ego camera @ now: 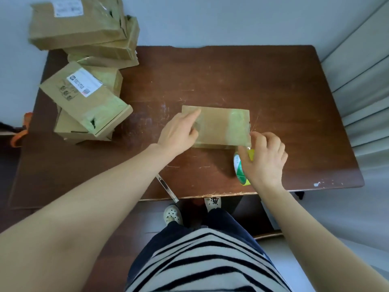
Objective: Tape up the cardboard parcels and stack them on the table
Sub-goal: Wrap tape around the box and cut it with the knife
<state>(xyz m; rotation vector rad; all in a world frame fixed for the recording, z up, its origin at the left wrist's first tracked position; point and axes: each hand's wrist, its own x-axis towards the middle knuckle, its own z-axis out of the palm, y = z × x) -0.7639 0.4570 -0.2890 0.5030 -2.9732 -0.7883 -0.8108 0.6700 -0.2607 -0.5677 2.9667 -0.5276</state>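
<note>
Currently one parcel (219,127) is lying at the middle of the table (273,91). The left hand (179,133) is pressing flat on its left end, while the right hand (265,159) is gripping the single tape roll (239,167) at its near right corner. Six more parcels (84,98) are sitting piled far left.

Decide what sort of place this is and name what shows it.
Probably a room at home, used for packing: a scratched wooden table against a plain wall, pale curtains at the right, taped cardboard parcels piled at the left.
</note>
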